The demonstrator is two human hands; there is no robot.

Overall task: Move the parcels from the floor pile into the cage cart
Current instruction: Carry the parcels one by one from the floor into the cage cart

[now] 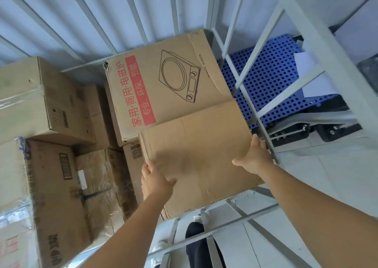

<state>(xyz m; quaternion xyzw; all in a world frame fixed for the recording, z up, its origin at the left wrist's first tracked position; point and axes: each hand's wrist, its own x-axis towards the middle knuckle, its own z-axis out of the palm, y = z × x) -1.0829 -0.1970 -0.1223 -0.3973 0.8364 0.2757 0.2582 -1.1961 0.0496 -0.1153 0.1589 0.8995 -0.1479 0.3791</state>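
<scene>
Taped brown boxes (47,104) are stacked at the left inside the cage cart (255,96), and a big creased cardboard box (184,104) is being held up at the cart's right side. A red strip reading 家用·商用·电磁炉 and a cooktop line drawing are printed on its far face. It's gripped at both near edges, left hand (156,178) curled over the left edge, right hand (253,157) wrapped round the right one.
</scene>
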